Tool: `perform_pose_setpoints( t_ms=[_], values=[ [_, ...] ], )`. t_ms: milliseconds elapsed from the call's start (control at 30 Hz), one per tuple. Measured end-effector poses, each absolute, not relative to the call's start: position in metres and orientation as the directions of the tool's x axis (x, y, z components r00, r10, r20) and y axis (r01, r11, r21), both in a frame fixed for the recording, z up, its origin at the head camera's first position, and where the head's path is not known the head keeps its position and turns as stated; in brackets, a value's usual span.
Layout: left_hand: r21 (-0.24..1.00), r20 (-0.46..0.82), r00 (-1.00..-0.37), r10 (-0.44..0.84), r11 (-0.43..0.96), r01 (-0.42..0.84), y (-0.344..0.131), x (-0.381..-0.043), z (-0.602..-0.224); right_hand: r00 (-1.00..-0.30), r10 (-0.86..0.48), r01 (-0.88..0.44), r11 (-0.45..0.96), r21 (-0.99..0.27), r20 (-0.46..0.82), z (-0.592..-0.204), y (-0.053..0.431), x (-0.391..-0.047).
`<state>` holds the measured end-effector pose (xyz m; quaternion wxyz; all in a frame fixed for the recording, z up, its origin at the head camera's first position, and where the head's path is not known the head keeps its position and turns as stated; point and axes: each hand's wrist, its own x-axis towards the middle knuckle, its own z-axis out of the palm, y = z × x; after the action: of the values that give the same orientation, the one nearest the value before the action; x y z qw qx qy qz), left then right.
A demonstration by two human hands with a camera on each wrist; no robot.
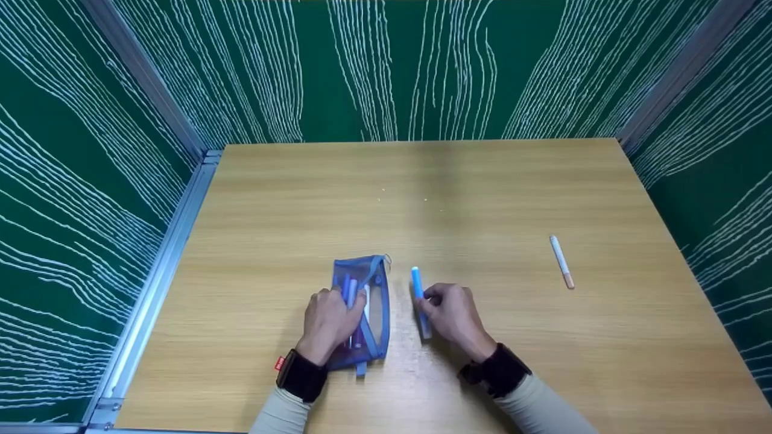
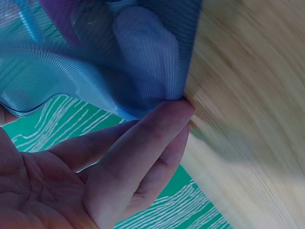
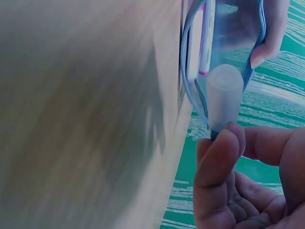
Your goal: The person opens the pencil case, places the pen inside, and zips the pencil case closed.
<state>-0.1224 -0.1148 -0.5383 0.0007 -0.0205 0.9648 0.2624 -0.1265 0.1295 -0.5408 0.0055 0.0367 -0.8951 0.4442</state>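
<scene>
A blue mesh pencil case [image 1: 354,265] lies unzipped left of centre on the table, with several markers [image 1: 352,288] inside. My left hand [image 1: 329,319] holds the case by its left edge; the left wrist view shows its fingers against the mesh [image 2: 147,62]. Just to the right of the case, my right hand [image 1: 455,313] pinches a light-blue marker [image 1: 416,278] between thumb and fingers. Its pale end [image 3: 225,93] faces the camera in the right wrist view, with the open case behind it.
On the right of the wooden table [image 1: 482,374] lies a white marker with a brownish end [image 1: 561,260]. A few tiny specks dot the far middle. Green walls with white lines stand at the back and sides, and a metal rail [image 1: 163,265] runs along the left edge.
</scene>
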Motion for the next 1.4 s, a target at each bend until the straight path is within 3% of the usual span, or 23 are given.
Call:
perform_pose_setpoints(
  t_ms=[733,1033,1400],
  values=[
    [0.498,0.004,-0.999,-0.033,0.867,-0.027,-0.115,-0.123,-0.541,-0.979,-0.199,-0.07,0.519,-0.852,-0.041,-0.547,0.066,-0.126],
    [0.481,0.028,-0.999,-0.04,0.876,-0.021,-0.113,-0.123,-0.542,-0.954,-0.225,0.086,0.424,-0.902,-0.197,-0.553,0.049,-0.128],
    [0.496,0.032,-0.999,-0.043,0.868,-0.022,-0.112,-0.123,-0.542,-0.966,-0.228,-0.008,0.5,-0.866,-0.122,-0.555,0.044,-0.128]
  ],
)
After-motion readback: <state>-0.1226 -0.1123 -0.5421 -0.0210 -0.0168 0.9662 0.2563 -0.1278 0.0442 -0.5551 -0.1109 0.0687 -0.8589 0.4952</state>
